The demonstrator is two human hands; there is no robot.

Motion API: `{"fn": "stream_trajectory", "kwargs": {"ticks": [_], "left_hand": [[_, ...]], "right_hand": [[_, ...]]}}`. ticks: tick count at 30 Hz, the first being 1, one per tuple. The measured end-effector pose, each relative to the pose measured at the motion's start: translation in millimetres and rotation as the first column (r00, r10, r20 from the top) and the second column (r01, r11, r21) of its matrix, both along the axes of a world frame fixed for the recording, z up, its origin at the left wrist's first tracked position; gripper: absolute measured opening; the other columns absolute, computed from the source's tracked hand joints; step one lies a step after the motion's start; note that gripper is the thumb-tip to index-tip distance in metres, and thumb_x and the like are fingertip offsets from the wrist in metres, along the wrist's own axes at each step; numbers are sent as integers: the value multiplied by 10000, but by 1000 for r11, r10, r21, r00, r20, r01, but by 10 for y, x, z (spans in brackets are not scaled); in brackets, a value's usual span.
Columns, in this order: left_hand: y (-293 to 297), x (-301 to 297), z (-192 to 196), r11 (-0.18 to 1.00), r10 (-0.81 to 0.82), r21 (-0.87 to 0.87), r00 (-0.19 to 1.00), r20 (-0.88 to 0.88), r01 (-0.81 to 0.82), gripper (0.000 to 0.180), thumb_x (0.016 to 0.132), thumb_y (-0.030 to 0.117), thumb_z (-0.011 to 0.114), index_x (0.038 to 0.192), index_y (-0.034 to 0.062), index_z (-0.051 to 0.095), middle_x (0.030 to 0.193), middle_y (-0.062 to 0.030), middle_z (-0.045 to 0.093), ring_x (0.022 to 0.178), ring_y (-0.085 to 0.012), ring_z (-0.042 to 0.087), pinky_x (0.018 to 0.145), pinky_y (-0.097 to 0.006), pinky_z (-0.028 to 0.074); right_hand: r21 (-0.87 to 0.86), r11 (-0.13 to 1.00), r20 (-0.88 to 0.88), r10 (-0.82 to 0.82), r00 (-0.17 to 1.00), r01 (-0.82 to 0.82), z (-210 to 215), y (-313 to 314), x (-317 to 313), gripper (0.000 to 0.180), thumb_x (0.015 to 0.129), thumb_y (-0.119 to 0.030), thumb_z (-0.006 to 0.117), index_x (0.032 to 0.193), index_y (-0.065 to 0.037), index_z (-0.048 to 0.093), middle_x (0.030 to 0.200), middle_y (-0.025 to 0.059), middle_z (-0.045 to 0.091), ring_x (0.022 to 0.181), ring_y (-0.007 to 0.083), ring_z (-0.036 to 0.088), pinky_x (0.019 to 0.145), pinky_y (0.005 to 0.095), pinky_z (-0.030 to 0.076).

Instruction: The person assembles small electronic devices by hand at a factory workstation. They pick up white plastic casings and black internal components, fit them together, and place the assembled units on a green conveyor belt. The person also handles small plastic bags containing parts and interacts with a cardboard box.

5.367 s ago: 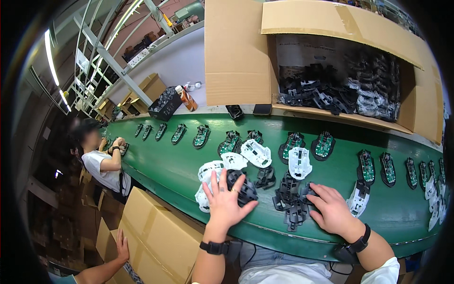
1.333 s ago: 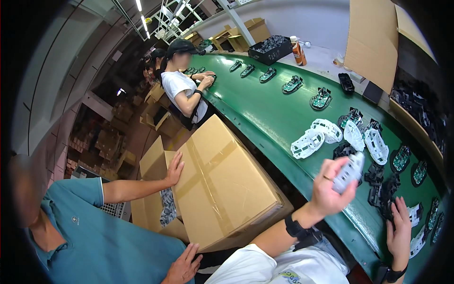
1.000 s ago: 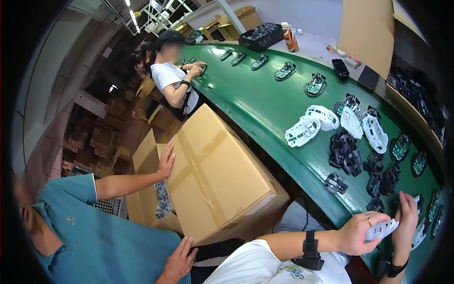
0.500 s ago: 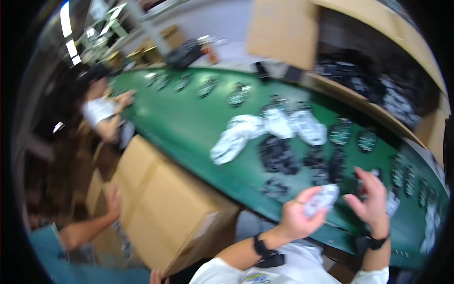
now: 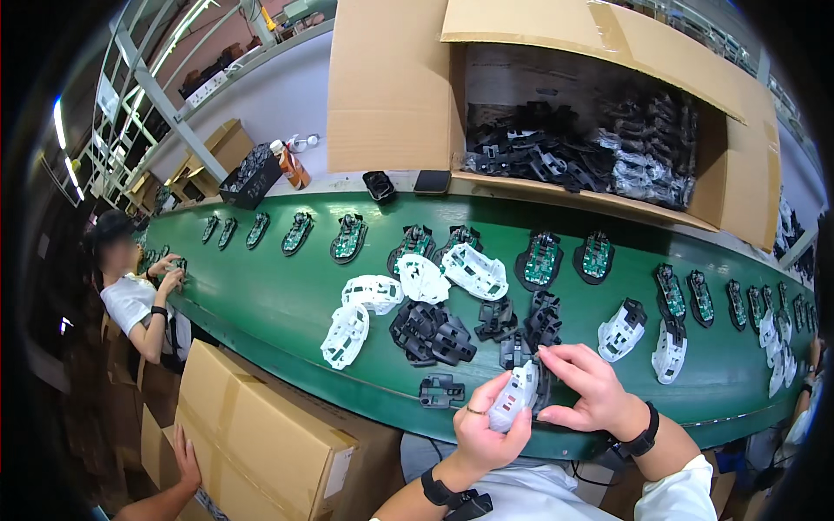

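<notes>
While the left hand [image 5: 482, 430] grips a light, rigid white plastic shell [image 5: 512, 397] by its edges, the right hand [image 5: 584, 391] pinches its top.

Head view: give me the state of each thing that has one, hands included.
Left hand: gripping the white shell.
Right hand: fingertips on the shell's top end.
White shell: held above the belt edge, tilted.
Big carton: open, flaps up, black parts inside.
Closed carton: shut, beside the belt.
Bottle: upright.
Belt: strewn with parts.
</notes>
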State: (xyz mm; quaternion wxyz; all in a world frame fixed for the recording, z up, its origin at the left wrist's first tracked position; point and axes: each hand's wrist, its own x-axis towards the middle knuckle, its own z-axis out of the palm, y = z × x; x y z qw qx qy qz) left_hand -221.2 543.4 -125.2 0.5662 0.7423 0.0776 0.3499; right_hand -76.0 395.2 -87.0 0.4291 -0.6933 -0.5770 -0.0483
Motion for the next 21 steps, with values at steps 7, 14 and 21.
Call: {"fn": "stream_trajectory", "kwargs": {"ticks": [7,14,21], "left_hand": [[42,-14,-86,999,5,-36,999,-54,-7,462,865,136,769,1251,-66,617,992,-163,748,821,-175,734,728,-298,581],[87,38,-94,998,-10,-58,1000,-26,8,473,861,164,800,1238,-61,625,955,-154,754,794,-166,732,709,-297,581],[103,2,127,999,-32,7,986,-164,33,516,841,232,842,1244,-14,634,917,-143,753,773,-155,734,685,-311,582]], "right_hand": [[-1,997,120,-79,990,80,-19,50,-43,756,690,-389,906,1262,32,646,1102,163,686,848,304,687,721,371,576],[-23,1000,30,-16,999,16,20,34,-69,740,685,-297,846,1300,43,613,1209,210,646,969,354,681,840,401,581],[-74,997,81,14,997,-8,-79,135,-60,747,714,-352,853,1299,42,608,1327,246,607,1136,389,658,945,441,553]]}}
